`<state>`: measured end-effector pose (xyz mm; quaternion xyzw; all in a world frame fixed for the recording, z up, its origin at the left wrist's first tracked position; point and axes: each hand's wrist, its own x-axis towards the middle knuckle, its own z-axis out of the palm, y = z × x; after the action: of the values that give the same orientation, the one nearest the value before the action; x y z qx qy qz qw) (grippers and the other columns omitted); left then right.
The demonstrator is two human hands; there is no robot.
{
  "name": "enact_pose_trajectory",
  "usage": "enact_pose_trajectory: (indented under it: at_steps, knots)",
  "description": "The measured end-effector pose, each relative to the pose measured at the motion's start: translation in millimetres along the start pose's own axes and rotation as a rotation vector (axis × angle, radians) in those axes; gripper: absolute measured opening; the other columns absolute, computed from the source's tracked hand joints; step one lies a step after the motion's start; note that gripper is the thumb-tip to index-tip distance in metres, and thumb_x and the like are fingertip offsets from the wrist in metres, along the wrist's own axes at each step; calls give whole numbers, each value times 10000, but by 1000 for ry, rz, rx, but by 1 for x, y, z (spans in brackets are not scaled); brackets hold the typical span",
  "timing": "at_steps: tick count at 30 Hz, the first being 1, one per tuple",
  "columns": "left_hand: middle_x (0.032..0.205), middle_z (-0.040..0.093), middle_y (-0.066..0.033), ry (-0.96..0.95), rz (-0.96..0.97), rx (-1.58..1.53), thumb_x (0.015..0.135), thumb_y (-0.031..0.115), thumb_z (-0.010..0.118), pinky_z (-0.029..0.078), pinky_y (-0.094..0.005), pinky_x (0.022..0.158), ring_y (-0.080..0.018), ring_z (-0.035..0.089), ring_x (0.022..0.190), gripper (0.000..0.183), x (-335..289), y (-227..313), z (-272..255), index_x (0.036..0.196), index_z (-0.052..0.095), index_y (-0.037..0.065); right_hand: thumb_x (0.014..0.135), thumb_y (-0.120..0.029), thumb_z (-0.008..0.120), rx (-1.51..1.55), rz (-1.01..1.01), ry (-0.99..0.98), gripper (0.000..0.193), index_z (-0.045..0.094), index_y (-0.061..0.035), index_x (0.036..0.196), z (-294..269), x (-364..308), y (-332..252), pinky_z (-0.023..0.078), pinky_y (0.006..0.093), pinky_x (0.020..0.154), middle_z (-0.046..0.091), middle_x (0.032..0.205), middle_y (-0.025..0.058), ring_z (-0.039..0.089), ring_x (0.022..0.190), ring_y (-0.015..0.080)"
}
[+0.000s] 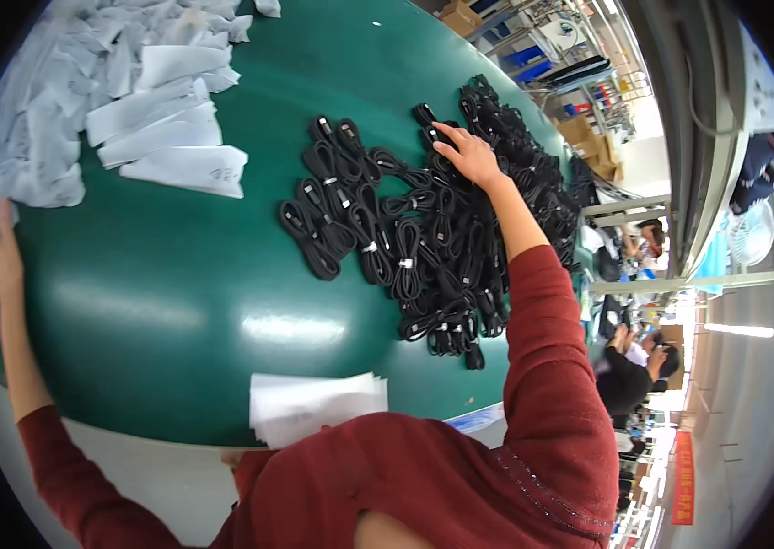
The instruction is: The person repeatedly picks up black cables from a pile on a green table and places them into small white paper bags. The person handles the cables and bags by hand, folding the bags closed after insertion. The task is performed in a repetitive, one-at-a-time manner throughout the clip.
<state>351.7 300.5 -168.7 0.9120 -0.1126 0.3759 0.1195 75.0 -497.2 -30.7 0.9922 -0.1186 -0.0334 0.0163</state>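
Observation:
My right hand reaches over the far part of a heap of coiled black cables, its fingers stretched out and apart. The fingertips are at a bundled cable near the heap's far left edge; I see no grip around it. Each cable is looped into a bundle, some with pale bands around the middle. At the far left, my left hand has its fingers extended against the near edge of a pile of white pouches. Several flat pouches lie spread at that pile's right side.
A stack of white sheets lies at the near edge of the green table, close to my body. Right of the table stand metal frames and shelving. Other people sit farther off, and cardboard boxes stand beyond.

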Motion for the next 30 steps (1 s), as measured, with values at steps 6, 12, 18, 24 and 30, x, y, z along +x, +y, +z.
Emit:
enact_pose_trajectory:
  at_steps: [6, 12, 18, 24, 30]
  knots:
    - [1413, 464, -217, -29, -114, -402, 1018, 256, 531, 325, -405, 1115, -361, 421, 1323, 476, -32, 100, -95, 1400, 461, -19, 906, -486, 610, 12, -49, 414, 444, 662, -216, 1255, -13, -34, -106, 436, 505, 1014, 561, 1320, 225, 527, 1239, 388]
    - [1491, 420, -173, -197, 99, -704, 951, 182, 484, 239, -457, 1168, -352, 300, 1442, 532, -80, 204, -190, 1441, 423, -15, 862, -488, 668, 128, -505, 195, 671, 463, -236, 1449, 4, -106, -253, 318, 526, 1109, 432, 1469, 239, 404, 1360, 416]
    - [1537, 341, -185, -704, 678, -921, 644, 679, 775, 211, -605, 1153, -444, 233, 1458, 1045, -133, 330, -275, 1451, 437, 106, 792, -257, 684, 48, -471, 444, 509, 567, -76, 1253, 32, -142, -228, 352, 517, 1085, 543, 1333, 194, 516, 1237, 355]
    - [1510, 399, -137, -893, 967, -703, 709, 443, 800, 203, -631, 1151, -396, 294, 1432, 818, -161, 375, -272, 1423, 492, 186, 762, -167, 690, 202, -324, 601, 199, 632, -25, 889, 29, -178, -222, 474, 429, 892, 626, 884, 125, 624, 918, 304]
    - [1374, 530, -125, -738, 869, -709, 739, 235, 808, 355, -536, 1103, -373, 447, 1323, 579, -161, 375, -280, 1278, 619, 135, 949, -172, 566, 1106, 45, 516, 229, 600, 33, 1044, 9, -247, -220, 522, 378, 635, 684, 756, 160, 681, 669, 287]
